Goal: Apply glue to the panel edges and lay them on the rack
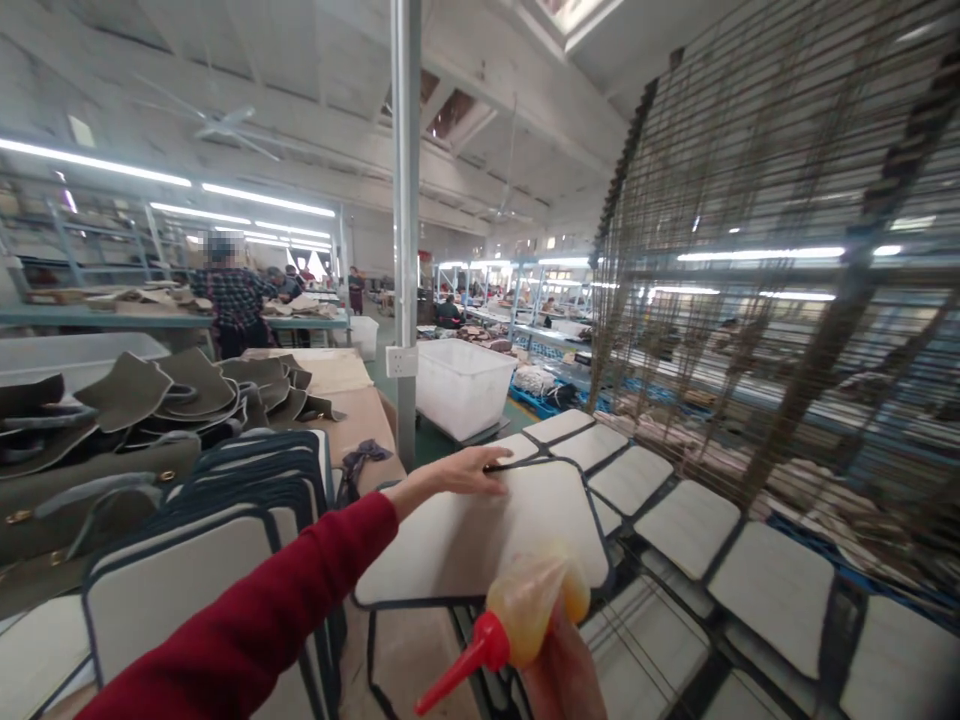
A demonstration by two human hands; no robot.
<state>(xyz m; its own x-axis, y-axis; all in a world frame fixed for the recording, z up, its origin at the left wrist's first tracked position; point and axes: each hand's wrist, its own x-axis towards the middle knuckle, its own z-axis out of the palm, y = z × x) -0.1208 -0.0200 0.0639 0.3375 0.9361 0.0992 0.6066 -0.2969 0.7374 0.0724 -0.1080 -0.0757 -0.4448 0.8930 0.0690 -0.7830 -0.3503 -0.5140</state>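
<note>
My left hand (459, 472), in a red sleeve, reaches forward and grips the far edge of a white panel with dark trim (487, 540). The fingers are closed on its edge and the panel is held out flat over the wire rack. My right hand (564, 675) shows at the bottom edge. It is wrapped round a yellow squeeze bottle (534, 605) with a red nozzle pointing down and to the left. Only part of that hand is visible.
Several white trimmed panels (688, 515) lie in rows on the wire rack to the right, under a raised wire grid (787, 250). A stack of similar panels (210, 560) and olive fabric pieces (165, 395) sit at left. A steel pillar (406, 200), a white bin (465, 388) and other people (234, 300) stand behind.
</note>
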